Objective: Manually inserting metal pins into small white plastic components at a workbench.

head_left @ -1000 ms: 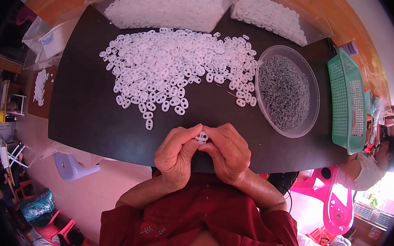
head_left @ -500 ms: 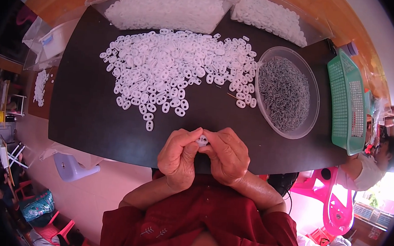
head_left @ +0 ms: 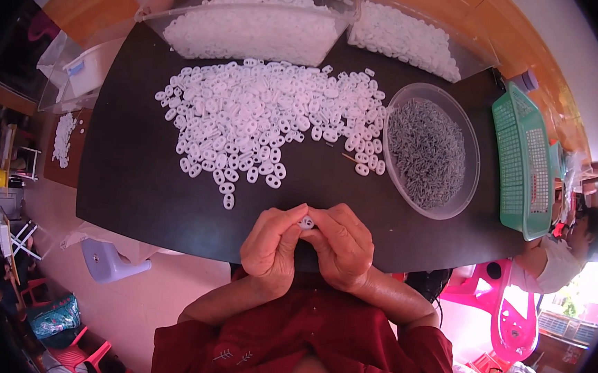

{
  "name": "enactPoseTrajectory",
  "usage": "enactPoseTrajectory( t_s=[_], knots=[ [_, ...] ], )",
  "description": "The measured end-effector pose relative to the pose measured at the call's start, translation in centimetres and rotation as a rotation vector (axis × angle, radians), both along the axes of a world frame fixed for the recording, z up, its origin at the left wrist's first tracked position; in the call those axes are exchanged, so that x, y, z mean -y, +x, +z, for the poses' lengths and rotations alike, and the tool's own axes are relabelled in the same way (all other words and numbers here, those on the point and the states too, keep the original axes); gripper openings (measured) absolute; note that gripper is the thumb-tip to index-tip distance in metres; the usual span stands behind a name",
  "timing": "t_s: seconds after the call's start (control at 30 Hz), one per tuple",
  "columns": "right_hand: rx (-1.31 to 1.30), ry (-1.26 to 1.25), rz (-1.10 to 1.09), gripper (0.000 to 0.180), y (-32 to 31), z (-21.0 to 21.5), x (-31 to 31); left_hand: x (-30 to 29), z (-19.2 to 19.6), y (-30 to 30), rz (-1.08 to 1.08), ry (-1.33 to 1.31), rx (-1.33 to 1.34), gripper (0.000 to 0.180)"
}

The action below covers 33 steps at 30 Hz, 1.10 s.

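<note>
Between the fingertips of my left hand (head_left: 271, 245) and my right hand (head_left: 340, 246) is a small white oval plastic piece with two holes (head_left: 306, 222). Both hands pinch it from either side, close to the table's near edge. Just beyond them spreads a large heap of similar white two-holed pieces (head_left: 242, 113) on the dark table. Right of the heap stands a round clear tub (head_left: 477, 164) full of small grey screw-like parts (head_left: 427, 154). Whether a grey part is in my fingers cannot be made out.
Two clear bins (head_left: 336, 54) of white pieces line the far edge. A green plastic basket (head_left: 516, 160) stands at the right, with a thin stick (head_left: 349, 157) lying by the heap. A person (head_left: 557, 256) sits at the right; a pink stool (head_left: 511, 319) is below.
The view has tilted slightly, so the table and its contents sit a little lower. Both hands still hold the white piece, which appears slightly turned between the fingertips.
</note>
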State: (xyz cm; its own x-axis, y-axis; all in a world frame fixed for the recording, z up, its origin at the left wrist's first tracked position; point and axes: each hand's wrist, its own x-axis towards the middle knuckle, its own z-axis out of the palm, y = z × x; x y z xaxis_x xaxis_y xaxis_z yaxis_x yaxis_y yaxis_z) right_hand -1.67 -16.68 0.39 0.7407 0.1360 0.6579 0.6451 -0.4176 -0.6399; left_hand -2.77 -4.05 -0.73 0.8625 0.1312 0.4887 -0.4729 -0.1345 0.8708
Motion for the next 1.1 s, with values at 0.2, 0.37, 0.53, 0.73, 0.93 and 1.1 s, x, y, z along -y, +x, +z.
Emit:
enactPoseTrajectory(
  t_s=[0.2, 0.37, 0.53, 0.73, 0.93, 1.1],
  knots=[
    [-0.259, -0.016, -0.059, 0.018, 2.0, 3.5, 3.3, -1.3, 2.2, 1.0, -0.12, 0.123, -0.133, 0.022],
    [-0.197, 0.065, -0.308, 0.015, 9.4, 8.2, 7.5, -3.7, 2.3, 6.8, -0.022, 0.672, 0.212, 0.027],
    [0.131, -0.216, -0.538, 0.021, 19.7, 10.6, 12.6, -2.6, 1.0, 11.5, 0.02, 0.892, 0.338, 0.02],
    [0.245, -0.529, -0.676, 0.02, 27.3, 11.3, 14.1, -1.9, -0.1, 12.5, -0.031, 1.078, 0.392, 0.009],
    [0.182, -0.788, -0.622, 0.02, 30.8, 10.4, 15.2, -1.8, 0.0, 11.3, -0.174, 1.034, 0.336, 0.02],
    [0.201, -0.814, -0.596, 0.021, 29.3, 9.9, 14.7, -1.3, 0.0, 11.1, -0.203, 1.033, 0.333, 0.02]
  ],
)
